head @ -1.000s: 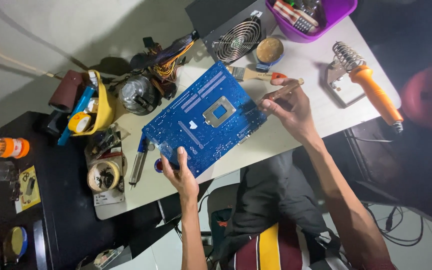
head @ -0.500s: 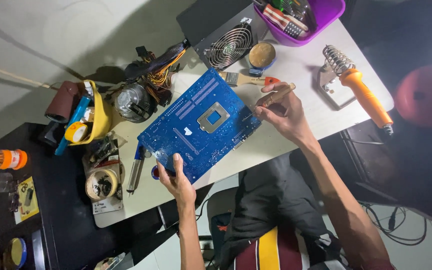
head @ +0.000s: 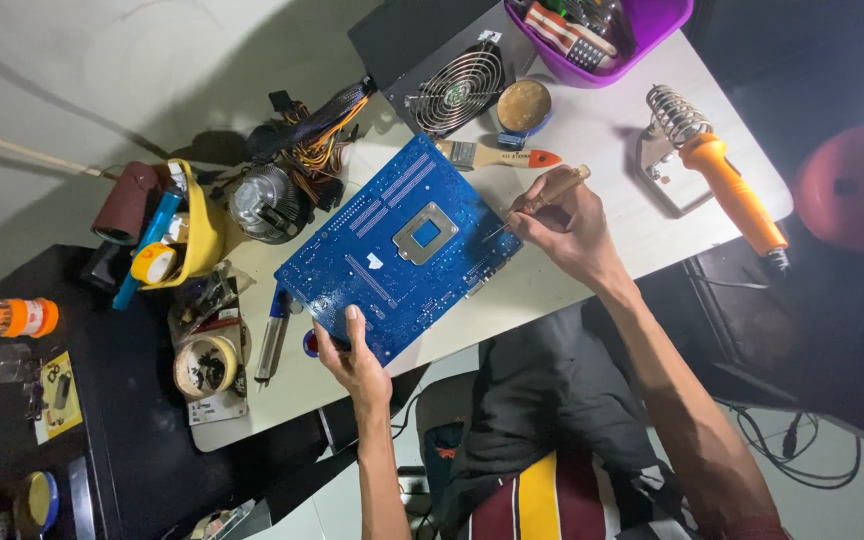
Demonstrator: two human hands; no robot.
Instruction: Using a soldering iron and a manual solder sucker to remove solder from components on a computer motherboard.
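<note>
Since a moment ago the right hand [head: 567,225], gripping a slim wooden-handled screwdriver [head: 542,198], has lowered its tip onto the blue rectangular circuit board [head: 402,250] on the white table [head: 592,130] (left hand [head: 352,355] pinching the near edge), so steady, upright pressure seems best.

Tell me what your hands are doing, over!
Left hand grips blue circuit board edge. Right hand holds screwdriver, tip at board. Paintbrush lies close behind.

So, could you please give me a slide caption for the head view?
Left hand steadies a blue circuit board while the right hand applies a wooden-handled screwdriver.
</note>
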